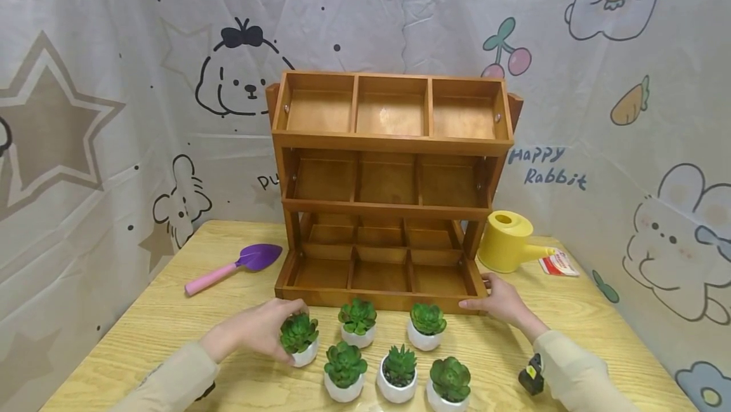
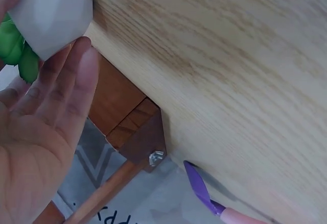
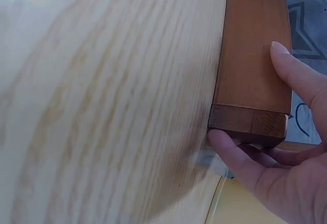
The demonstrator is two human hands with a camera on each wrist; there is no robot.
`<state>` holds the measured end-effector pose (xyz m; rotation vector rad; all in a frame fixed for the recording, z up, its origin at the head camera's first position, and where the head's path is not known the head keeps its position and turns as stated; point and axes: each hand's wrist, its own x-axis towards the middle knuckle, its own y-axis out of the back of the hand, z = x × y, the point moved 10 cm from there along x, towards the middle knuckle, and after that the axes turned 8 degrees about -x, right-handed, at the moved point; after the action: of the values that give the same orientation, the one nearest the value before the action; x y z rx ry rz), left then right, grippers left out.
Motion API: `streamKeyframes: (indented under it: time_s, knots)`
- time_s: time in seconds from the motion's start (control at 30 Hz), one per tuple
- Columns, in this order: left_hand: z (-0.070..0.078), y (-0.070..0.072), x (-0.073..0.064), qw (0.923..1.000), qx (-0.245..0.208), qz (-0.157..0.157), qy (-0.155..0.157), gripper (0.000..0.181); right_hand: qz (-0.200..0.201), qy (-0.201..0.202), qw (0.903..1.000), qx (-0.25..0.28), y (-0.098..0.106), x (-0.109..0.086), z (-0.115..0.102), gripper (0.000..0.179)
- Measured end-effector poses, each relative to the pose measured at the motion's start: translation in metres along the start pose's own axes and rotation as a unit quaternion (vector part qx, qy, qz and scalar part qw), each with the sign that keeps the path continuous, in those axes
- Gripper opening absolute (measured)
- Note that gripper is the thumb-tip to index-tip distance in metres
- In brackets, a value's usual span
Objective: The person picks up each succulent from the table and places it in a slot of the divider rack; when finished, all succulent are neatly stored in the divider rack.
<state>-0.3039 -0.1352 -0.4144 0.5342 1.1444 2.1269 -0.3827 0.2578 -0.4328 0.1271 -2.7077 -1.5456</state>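
A small potted succulent point(image 1: 298, 334) with a faceted white pot point(image 2: 53, 14) is in my left hand point(image 1: 257, 331), thumb on one side and fingers round the other. It is at the left end of the group of potted succulents, just before the front left corner of a brown wooden tiered shelf point(image 1: 382, 301). My right hand point(image 1: 505, 303) grips that shelf's front right corner. In the right wrist view its thumb point(image 3: 280, 50) lies on the front board and its fingers bend round the end. The shelf's divided compartments are empty.
Several other white-potted succulents point(image 1: 398, 371) stand before the shelf. A purple trowel point(image 1: 259, 256) with a pink handle lies to the left. A yellow watering can point(image 1: 505, 244) and a red-and-white card point(image 1: 558, 263) are at the right. A printed cloth point(image 1: 143, 82) hangs behind the table.
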Motion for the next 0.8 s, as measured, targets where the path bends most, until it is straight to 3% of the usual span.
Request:
streamKeyframes:
  time_s: [0.47,0.63,0.8]
  knots:
    - [-0.0006,-0.0007,-0.0010,0.9997,-0.022,0.004,-0.003,0.068,0.015,0.016,0.9997,-0.007,0.0011,-0.0021,-0.0034,0.089]
    - [-0.0057,-0.0014,-0.0016,0.9988,-0.046,0.003,0.017,0.073,0.021,0.019,0.9995,-0.011,0.0008,-0.0018,-0.0028,0.088]
    - [-0.0073,-0.0037,-0.0012,0.9987,-0.049,0.003,0.010,0.064,0.022,0.020,0.9995,-0.013,0.0015,-0.0009,-0.0021,0.089]
